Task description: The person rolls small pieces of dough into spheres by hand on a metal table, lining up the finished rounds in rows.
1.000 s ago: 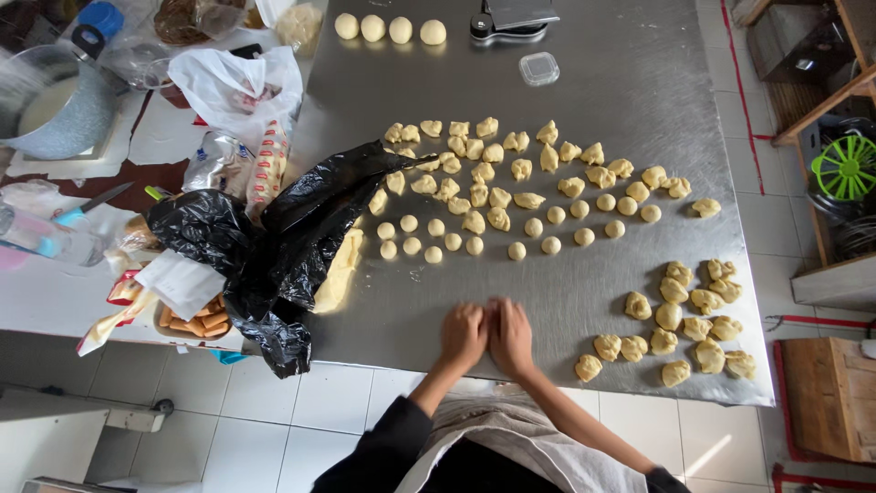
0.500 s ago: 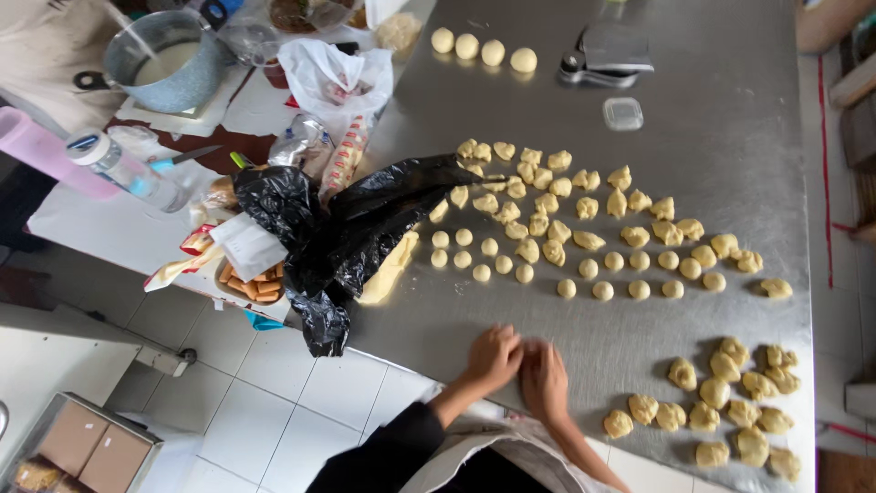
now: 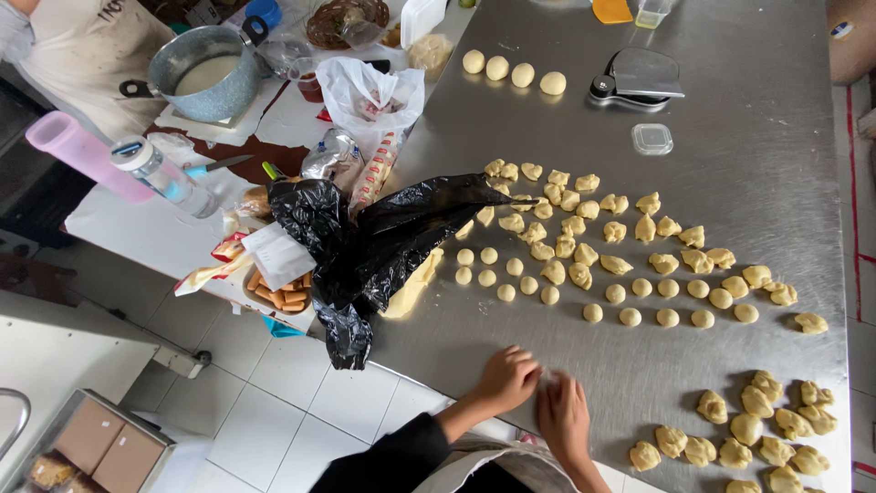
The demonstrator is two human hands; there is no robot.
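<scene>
Steel table is filling most of the head view, with white floor tiles showing at its near edge. Both hands are lying side by side near that edge, the left hand and the right hand pressing down; whether dough is sitting under them cannot be told. Small round dough balls are lying just beyond them, a black plastic bag is sprawling to the left, and shaped dough pieces are clustering to the right.

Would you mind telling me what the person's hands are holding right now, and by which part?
It cannot be told: the left hand and right hand rest palms down on the steel table, hiding anything beneath.
</scene>
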